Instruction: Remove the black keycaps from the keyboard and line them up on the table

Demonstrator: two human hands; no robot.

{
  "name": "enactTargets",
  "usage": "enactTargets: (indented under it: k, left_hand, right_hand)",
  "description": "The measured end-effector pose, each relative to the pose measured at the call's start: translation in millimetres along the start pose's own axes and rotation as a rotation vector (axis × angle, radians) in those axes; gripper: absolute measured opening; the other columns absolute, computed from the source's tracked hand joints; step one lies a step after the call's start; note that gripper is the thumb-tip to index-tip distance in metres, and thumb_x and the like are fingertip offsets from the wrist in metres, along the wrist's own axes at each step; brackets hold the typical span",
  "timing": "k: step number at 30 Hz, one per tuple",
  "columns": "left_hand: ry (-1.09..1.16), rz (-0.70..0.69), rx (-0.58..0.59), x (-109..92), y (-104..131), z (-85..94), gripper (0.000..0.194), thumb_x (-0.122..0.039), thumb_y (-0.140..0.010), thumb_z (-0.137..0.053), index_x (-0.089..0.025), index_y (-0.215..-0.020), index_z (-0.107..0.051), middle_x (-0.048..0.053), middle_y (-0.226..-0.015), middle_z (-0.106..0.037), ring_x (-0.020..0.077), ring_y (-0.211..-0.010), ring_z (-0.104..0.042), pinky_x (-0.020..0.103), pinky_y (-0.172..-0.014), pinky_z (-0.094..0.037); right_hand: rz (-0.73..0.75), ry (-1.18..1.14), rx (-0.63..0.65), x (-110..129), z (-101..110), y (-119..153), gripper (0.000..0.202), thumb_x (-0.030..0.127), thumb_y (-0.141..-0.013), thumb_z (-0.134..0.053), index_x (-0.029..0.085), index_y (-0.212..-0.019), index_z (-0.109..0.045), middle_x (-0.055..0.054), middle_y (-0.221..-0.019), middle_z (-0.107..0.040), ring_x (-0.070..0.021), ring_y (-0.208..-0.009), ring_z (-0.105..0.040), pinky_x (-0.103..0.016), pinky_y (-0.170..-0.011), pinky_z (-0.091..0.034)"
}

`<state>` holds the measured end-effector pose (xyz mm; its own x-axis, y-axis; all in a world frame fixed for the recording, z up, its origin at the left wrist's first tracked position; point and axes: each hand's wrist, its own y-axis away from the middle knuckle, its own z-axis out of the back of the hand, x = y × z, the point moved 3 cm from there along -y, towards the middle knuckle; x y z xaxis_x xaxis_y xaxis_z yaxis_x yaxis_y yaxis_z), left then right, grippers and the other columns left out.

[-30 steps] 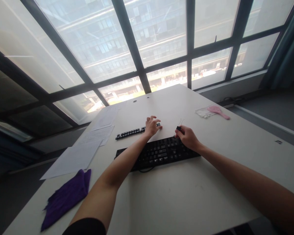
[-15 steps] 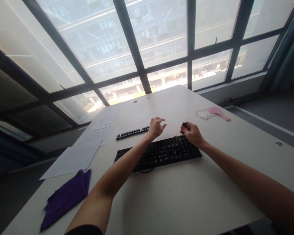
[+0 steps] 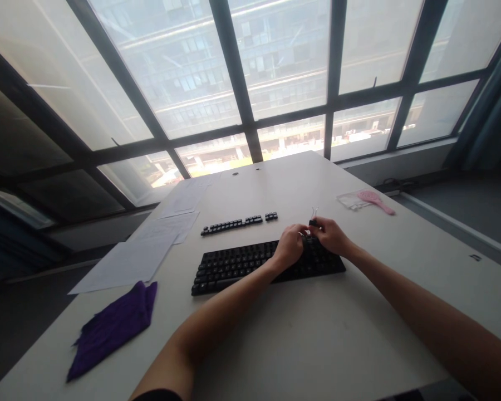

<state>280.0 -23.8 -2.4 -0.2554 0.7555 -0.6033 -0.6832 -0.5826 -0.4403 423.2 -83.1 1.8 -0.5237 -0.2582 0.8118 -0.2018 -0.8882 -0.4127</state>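
Note:
A black keyboard point(image 3: 234, 264) lies on the white table below both hands. In my right hand point(image 3: 332, 236), closed over the keyboard's far right part, is a keycap puller with a small black handle point(image 3: 313, 223) and thin wire loops point(image 3: 315, 212) sticking out beyond the fingers. My left hand point(image 3: 290, 245) meets it from the left, fingertips drawn together close to the puller's lower end; what they pinch is hidden. Behind the keyboard, loose black keycaps point(image 3: 234, 224) stand in a row, with a small separate group point(image 3: 271, 216) at its right end.
Paper sheets point(image 3: 129, 262) cover the table's left side, with a folded purple cloth point(image 3: 114, 328) nearer me. At the right lie a pink hairbrush point(image 3: 376, 200) and a clear plastic bag point(image 3: 350, 200). Large windows point(image 3: 288, 61) rise behind the white table point(image 3: 317, 334).
My left hand has moved from above the keycap row, where its fingers were spread, right and nearer to my right hand. The right end of the row now shows. My right hand keeps the puller.

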Motion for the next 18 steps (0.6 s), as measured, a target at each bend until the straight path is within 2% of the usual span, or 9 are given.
enactTargets:
  k: [10,15,18]
  left_hand:
    - [-0.090,-0.010,0.027,0.9,1.6,-4.2,0.027,-0.003,-0.080,-0.044,-0.016,-0.089,-0.066,0.007,-0.088,-0.067,0.0211,-0.087,-0.059,0.033,-0.086,-0.048]
    - [-0.091,-0.023,0.030,-0.4,2.3,-5.5,0.021,-0.006,-0.082,-0.046,-0.016,-0.087,-0.064,0.008,-0.088,-0.065,0.0206,-0.086,-0.057,0.033,-0.083,-0.047]
    - [-0.107,-0.033,0.053,-4.4,3.5,-5.3,0.015,-0.011,-0.083,-0.050,-0.016,-0.083,-0.064,0.008,-0.087,-0.062,0.0200,-0.084,-0.056,0.032,-0.081,-0.048]
  right_hand:
    - [0.031,0.161,0.152,0.7,0.3,0.6,0.020,0.034,-0.089,-0.054,0.019,-0.079,-0.062,0.000,-0.068,-0.062,-0.0156,-0.063,-0.051,-0.028,-0.061,-0.037]
    - [0.161,0.244,0.216,12.1,1.9,8.9,0.015,0.028,-0.090,-0.053,0.020,-0.079,-0.060,-0.002,-0.077,-0.066,-0.0182,-0.071,-0.056,-0.029,-0.067,-0.040]
    - [0.196,0.233,0.189,11.7,1.6,15.2,0.011,0.023,-0.088,-0.052,0.021,-0.082,-0.060,-0.004,-0.084,-0.067,-0.0202,-0.077,-0.058,-0.030,-0.072,-0.042]
